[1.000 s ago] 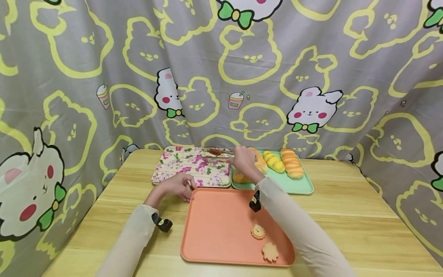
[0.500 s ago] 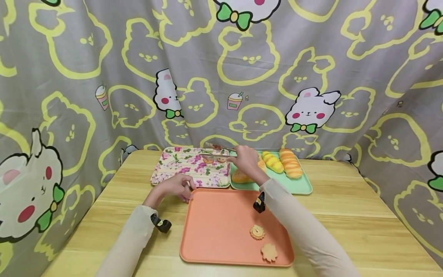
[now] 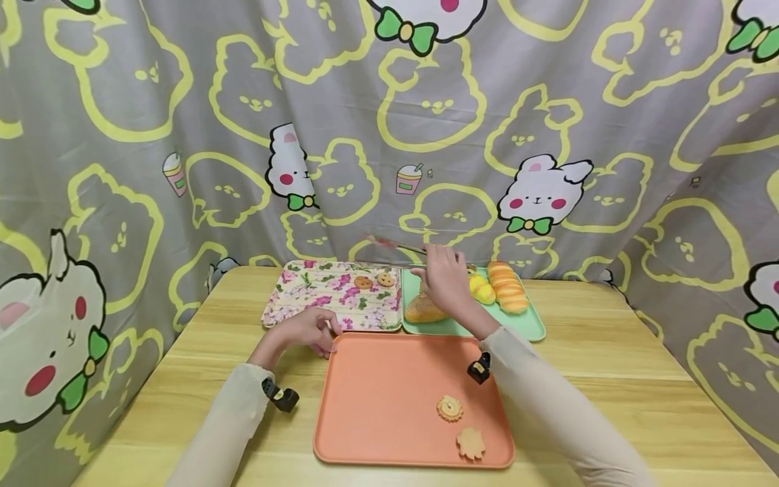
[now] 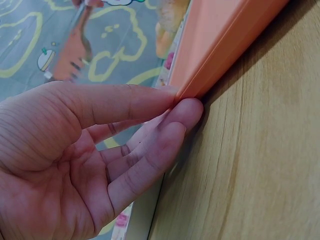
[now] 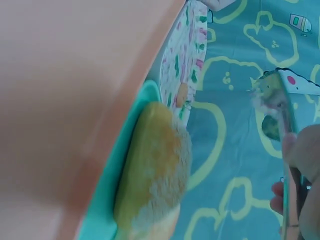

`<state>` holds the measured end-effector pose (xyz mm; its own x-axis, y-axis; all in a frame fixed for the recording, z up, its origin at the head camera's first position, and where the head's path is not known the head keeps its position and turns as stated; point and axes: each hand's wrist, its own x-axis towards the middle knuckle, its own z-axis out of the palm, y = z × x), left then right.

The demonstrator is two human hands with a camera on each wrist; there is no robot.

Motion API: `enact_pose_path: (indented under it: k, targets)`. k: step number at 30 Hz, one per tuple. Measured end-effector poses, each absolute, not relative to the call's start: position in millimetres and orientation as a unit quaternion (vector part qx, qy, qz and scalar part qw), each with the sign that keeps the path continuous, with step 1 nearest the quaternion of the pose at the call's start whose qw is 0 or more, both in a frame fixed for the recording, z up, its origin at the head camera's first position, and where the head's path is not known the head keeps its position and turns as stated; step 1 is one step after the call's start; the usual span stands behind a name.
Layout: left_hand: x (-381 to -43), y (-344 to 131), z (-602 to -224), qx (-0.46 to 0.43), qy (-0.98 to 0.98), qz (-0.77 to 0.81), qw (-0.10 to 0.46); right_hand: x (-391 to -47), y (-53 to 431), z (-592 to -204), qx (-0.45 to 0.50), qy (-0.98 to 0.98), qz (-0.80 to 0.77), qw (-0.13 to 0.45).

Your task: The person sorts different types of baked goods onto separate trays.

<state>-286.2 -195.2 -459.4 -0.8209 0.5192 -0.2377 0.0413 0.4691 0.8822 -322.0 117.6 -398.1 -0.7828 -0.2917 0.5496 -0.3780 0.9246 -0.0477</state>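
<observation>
My left hand (image 3: 310, 329) pinches the far left corner of the orange tray (image 3: 389, 392) between thumb and fingertips; the left wrist view shows the thumb on top of the rim. In my right hand (image 3: 447, 277) is a pair of shiny serving tongs (image 4: 75, 50), raised over the back of the table with the two arms spread. Their tips are blurred, and nothing shows between them. Below and left, two small round cookies (image 3: 363, 282) lie on the floral tray (image 3: 304, 297). A scalloped cookie (image 3: 450, 408) and a flower-shaped biscuit (image 3: 471, 444) lie on the orange tray.
Beside the floral tray stands a mint green tray (image 3: 529, 328), holding a sugar-topped bread (image 5: 155, 165), a yellow bread roll (image 3: 483, 289) and a striped orange loaf (image 3: 508, 287). My right forearm crosses the orange tray's right side. A patterned curtain (image 3: 353, 237) hangs behind the table.
My right hand has lifted the tongs up and to the right, off the floral tray, leaving the two small cookies there in plain view. My left hand stays at the orange tray's corner.
</observation>
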Motion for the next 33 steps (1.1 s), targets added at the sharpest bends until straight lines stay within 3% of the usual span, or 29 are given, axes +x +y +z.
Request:
enact_pose_path:
  k: [11, 18, 24, 33]
  targets:
    - [-285, -192, -457, 0.168, 0.827, 0.48, 0.241, -316, 205, -367, 0.257, -0.929, 0.197, 0.18]
    - [-288, -196, -452, 0.173, 0.831, 0.475, 0.233, -310, 259, -362, 0.315, -0.906, 0.276, 0.061]
    - [-287, -200, -449, 0.177, 0.829, 0.476, 0.235, -298, 275, -373, 0.396, -0.871, 0.288, -0.029]
    - [-286, -195, -453, 0.173, 0.827, 0.478, 0.241, -280, 281, -398, 0.461, -0.833, 0.292, -0.097]
